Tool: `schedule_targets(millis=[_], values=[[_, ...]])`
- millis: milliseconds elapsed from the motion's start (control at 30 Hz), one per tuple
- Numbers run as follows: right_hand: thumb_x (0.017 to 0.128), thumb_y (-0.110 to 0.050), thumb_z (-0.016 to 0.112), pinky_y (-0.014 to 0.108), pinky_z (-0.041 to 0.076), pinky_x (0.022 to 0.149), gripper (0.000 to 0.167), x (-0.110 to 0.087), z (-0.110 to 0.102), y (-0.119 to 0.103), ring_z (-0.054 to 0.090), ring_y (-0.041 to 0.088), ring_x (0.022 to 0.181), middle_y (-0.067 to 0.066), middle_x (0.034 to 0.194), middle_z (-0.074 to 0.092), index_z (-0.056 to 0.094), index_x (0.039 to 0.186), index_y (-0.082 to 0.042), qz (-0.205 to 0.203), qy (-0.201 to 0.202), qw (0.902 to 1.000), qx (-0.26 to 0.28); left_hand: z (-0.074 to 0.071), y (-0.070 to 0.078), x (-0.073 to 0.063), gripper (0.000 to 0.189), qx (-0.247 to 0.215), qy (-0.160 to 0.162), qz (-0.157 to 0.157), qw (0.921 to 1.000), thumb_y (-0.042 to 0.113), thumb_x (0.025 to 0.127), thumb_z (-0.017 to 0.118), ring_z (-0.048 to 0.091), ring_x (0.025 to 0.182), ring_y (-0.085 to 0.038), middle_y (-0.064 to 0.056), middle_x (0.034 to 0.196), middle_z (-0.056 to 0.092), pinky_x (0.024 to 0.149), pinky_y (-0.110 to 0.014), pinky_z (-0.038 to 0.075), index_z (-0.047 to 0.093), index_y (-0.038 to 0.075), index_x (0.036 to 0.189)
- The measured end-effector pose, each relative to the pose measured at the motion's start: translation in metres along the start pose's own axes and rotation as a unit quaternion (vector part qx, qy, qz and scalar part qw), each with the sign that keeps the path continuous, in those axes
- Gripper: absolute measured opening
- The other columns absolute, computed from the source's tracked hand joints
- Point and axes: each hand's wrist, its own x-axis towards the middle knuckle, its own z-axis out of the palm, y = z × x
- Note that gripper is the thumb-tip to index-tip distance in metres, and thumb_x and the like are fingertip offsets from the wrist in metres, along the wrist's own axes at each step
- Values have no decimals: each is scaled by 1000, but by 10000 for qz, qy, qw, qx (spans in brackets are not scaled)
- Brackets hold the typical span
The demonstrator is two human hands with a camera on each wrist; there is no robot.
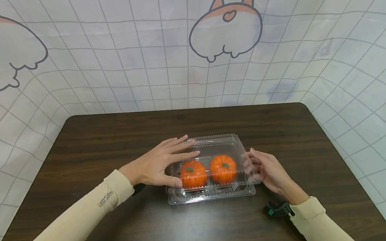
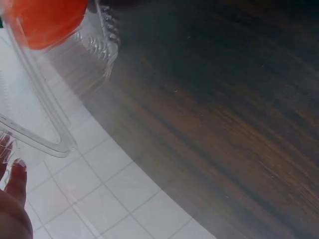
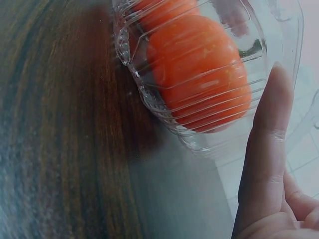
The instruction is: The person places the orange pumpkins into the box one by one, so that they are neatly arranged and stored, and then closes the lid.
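Observation:
A clear plastic clamshell box (image 1: 214, 198) sits mid-table with two small orange pumpkins inside, a left pumpkin (image 1: 193, 174) and a right pumpkin (image 1: 223, 169), both with green stems. Its transparent lid (image 1: 214, 144) lies over them, and along the front the lid's rim appears apart from the base's rim. My left hand (image 1: 160, 163) spreads straight fingers over the lid's left side. At the box's right side, my right hand (image 1: 272, 171) touches the plastic with its fingers. One straight finger (image 3: 269, 149) lies along the lid in the right wrist view.
The dark wooden table (image 1: 114, 132) has rounded far corners. A white grid-patterned curtain (image 1: 163, 63) with cartoon animal drawings surrounds its back and sides. A black strap (image 1: 278, 208) circles the right wrist.

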Motion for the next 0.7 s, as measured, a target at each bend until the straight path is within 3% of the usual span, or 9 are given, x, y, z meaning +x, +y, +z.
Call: schedule_targets(millis=[267,533,700], values=[[108,-46,50,22,58,58,37,-2,2,-2,66,7,75,-7,91,71,65,115,-13,44,15,10000,52,7,0,-5,102,489,75,89,9987,97,82,18,18,163,-32,-4,173,29,130,-62,19,32,35,162],[107,-45,54,29,62,66,34,-9,0,-1,64,10,80,-5,96,66,66,117,-15,211,106,9987,-457,15,-3,-6,101,967,142,226,9950,96,84,17,21,163,-31,-4,172,30,131,-57,21,32,35,162],[108,-38,55,32,65,70,28,-18,-5,-2,66,12,79,-3,96,66,67,119,-15,270,-90,9971,-699,17,-6,-7,98,1186,177,266,9924,95,85,22,22,162,-31,-3,172,31,131,-55,22,34,35,162]])
